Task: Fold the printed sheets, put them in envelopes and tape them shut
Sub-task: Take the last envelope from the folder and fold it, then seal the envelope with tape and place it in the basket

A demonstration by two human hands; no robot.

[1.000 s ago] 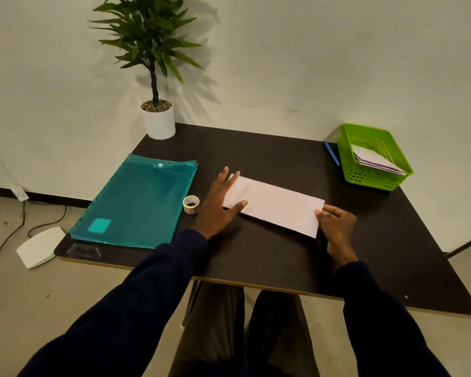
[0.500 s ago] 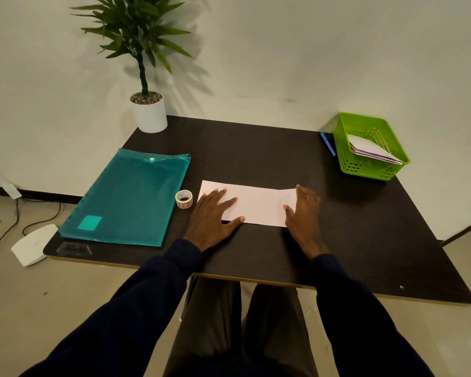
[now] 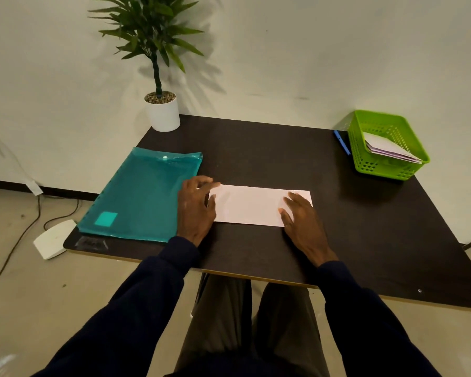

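Head view: left hand [image 3: 195, 210], right hand [image 3: 301, 223] on folded sheet [image 3: 249, 206]

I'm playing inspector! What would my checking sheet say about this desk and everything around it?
Surface: dark square table, with the sheet lying flat on it.
Job's things: folded white paper sheet under both hands; stacked white papers, maybe envelopes, in the green plastic basket; no tape in view.
Clutter: teal plastic folder; blue pen beside the basket; potted plant in a white pot.
Hands: left hand on the sheet's left end, fingers bent, grip unclear; right hand flat on its right end.
Cables: black cable on the floor, left of the table.
Surroundings: pale wall; flat white box on the floor.
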